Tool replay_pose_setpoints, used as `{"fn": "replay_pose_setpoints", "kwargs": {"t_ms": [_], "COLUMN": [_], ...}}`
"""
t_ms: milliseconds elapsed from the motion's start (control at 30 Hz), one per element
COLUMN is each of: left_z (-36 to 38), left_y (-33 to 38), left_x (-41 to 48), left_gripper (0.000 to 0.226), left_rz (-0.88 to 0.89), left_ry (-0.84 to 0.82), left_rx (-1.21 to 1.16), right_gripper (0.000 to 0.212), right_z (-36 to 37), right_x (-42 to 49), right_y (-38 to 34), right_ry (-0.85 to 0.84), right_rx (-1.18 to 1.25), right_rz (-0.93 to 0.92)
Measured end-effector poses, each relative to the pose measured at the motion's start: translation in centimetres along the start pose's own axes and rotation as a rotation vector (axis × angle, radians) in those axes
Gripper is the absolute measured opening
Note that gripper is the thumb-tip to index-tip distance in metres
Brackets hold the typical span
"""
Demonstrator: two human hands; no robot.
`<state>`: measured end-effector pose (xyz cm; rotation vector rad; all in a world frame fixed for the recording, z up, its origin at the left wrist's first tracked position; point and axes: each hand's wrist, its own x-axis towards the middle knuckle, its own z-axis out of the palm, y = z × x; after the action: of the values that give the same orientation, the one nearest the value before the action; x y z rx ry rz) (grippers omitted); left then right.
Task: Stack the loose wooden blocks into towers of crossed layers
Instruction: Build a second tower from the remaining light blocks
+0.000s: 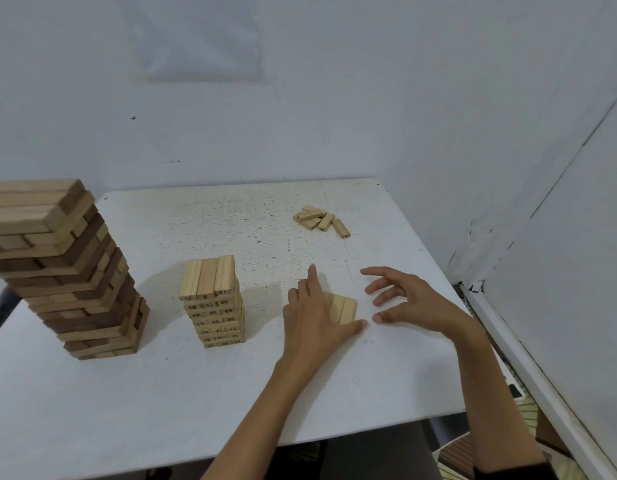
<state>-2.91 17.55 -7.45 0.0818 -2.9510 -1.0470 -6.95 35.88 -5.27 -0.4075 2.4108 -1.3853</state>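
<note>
We count two towers up: large tower (pixel 62 268) at worktop (pixel 230 393) left edge, numbered tower (pixel 215 303) mid-worktop. Third only begun — flat row of blocks (pixel 343 308) (three, we judge; partly hidden) toward right edge. Left hand (pixel 315 320) lies flat on row, fingers straight, clamped on nothing. Right hand (pixel 409 299) hovers beside it, grip apart, empty. Loose pile (pixel 320 220) near far right corner — about six blocks left to stack.

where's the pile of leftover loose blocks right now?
Head view: the small pile of loose light wooden blocks lies at the far right of the white table, beyond both hands and right of the short numbered block tower.
</note>
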Motion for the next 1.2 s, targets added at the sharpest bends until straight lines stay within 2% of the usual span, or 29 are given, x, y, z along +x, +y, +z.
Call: {"fn": "replay_pose_setpoints", "kwargs": {"t_ms": [133,200,267,333,433,500,567,700,800,933,1033,1133,1200], "left_z": [-1.2,-1.9,-2.5,-2.7,-2.1,-1.4,-0.8,-0.9,-0.4,-0.6,-1.5,-2.4,-2.5], "left_y": [-0.8,-1.5,-2.1,-2.2,-1.7,-1.2,-0.7,0.3,0.1,0.2,-0.7,-2.5,-2.6], "left_x": [0.7,1.3,1.6,1.5,0.4,-0.3,-0.5,-0.8,-0.8,-1.1,-1.1,-0.6,-0.8], "left_gripper": [0.109,0.106,0.106,0.103,0.081,0.087,0.082,0.078,0.078,0.078,0.078,0.093,0.082], "left_rz": [0.115,0.176,0.224,0.216,0.073,-0.119,-0.196,-0.162,-0.138,-0.084,0.017,0.109,0.079], "left_ry": [-0.107,-0.195,-0.281,-0.299,-0.186,-0.176,-0.175,-0.157,-0.129,-0.122,-0.143,-0.215,-0.107], "left_rx": [-0.075,-0.090,-0.125,-0.231,-0.619,-0.922,-1.049,-0.984,-0.930,-0.876,-0.709,-0.444,-0.444], "right_gripper": [0.057,0.043,0.031,0.030,0.051,0.057,0.058,0.081,0.059,0.053,0.048,0.050,0.050], "right_z": [0.6,1.3,2.5,3.9,5.8,6.8,7.8,8.8,8.9,9.0,7.0,4.3,3.5], "right_x": [0.2,0.3,0.4,0.5,0.7,0.8,0.9,1.0,1.1,1.0,0.7,0.7,0.6], "right_y": [0.3,0.2,-0.1,-0.5,-1.1,-1.6,-1.9,-2.0,-1.9,-1.4,-0.6,0.3,0.7], "right_ry": [0.001,0.112,0.281,0.366,0.332,0.298,0.271,0.262,0.294,0.290,0.262,0.148,0.195], "right_rx": [0.020,0.070,0.223,0.401,0.643,0.708,0.698,0.726,0.745,0.688,0.470,0.141,0.117], "right_rz": [-0.005,-0.033,-0.034,-0.028,-0.006,0.018,0.021,0.040,0.031,-0.017,-0.089,-0.121,-0.091]}}
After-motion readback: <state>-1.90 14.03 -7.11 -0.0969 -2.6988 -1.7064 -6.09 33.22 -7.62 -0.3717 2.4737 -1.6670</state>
